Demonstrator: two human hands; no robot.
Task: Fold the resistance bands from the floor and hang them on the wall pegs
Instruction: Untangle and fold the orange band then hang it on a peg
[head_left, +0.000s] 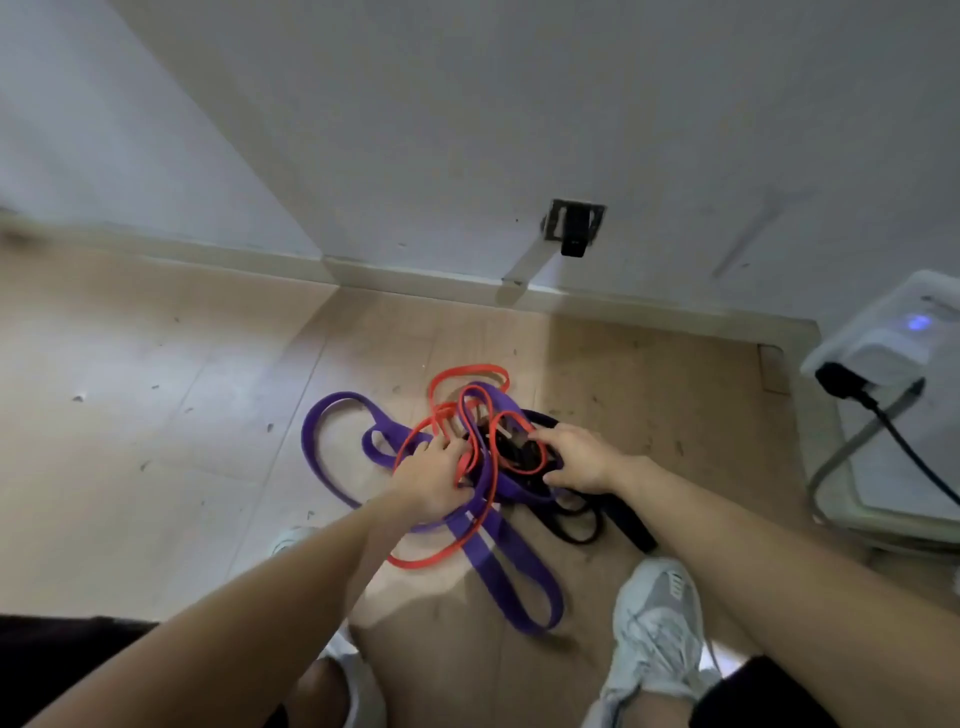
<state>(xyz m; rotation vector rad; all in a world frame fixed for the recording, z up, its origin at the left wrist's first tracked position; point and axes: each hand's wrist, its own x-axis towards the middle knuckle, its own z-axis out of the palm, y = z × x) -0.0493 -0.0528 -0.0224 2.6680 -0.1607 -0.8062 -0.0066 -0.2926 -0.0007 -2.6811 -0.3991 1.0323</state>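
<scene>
**Purple, red and black: free 1 band before folding**

Rubber bands in 3 colours lie knotted in a heap on the wooden floor (156, 467), close to the wall (467, 130), just ahead of the person's shoe (654, 623). The purple band (340, 399) throws wide loops to the left and towards the feet. The red band (470, 369) threads over and under it. The black band (631, 530) sits mostly on the right of the heap.

The left hand (434, 486) reaches into the middle of the knot, its fingers lying forward on red and purple strands. The right hand (579, 460) is pressed over the black and red clump with its thumb spread to the near side. I cannot tell whether either hand has closed round a strand.

The step in hand looks like sorting the tangle, with no folding begun. It would go best by picking 1 colour, probably the red, since it lies mostly on top. 1 hand should pin the heap to the floor while the other feeds that strand back through each crossing. Pulling hard would likely tighten the knot, and stretched rubber can snap back. Once a band is loose, lay it flat as a loop and double it evenly, so that it hangs without twisting. No peg shows clearly here, so the hanging place must be found by looking up.
</scene>
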